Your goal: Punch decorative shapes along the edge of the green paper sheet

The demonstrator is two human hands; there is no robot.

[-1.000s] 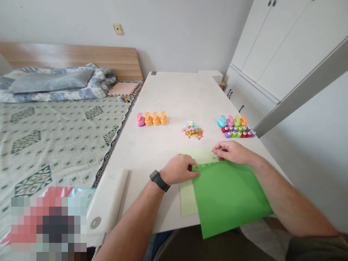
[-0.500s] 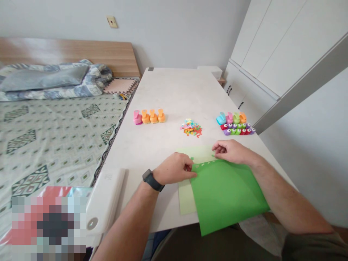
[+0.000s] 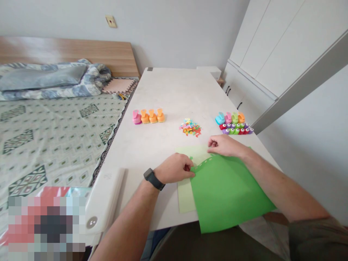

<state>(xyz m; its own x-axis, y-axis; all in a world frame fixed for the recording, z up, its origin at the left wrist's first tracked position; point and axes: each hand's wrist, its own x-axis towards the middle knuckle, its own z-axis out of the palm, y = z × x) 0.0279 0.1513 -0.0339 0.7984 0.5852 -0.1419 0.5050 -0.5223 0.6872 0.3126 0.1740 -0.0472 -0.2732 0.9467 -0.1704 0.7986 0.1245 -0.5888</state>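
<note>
A bright green rectangular paper sheet (image 3: 230, 194), its ten-o'clock corner pinched by the left hand's fingers (image 3: 191, 174), its twelve-o'clock edge under the curled right hand (image 3: 225, 145), hold unclear, overhangs the white bench (image 3: 176, 90) at five o'clock.

The left hand (image 3: 175, 168) is pinching a green sheet (image 3: 231, 192) by its corner; the right hand (image 3: 225, 145) is curling at its edge. Beyond both hands, colorful cutouts (image 3: 190, 128) are lying on the surface (image 3: 174, 94).

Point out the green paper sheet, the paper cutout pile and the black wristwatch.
Green paper sheet (image 3: 228, 194), head view: middle of its face.
Paper cutout pile (image 3: 190, 128), head view: its center.
Black wristwatch (image 3: 156, 180), head view: its strap.
</note>
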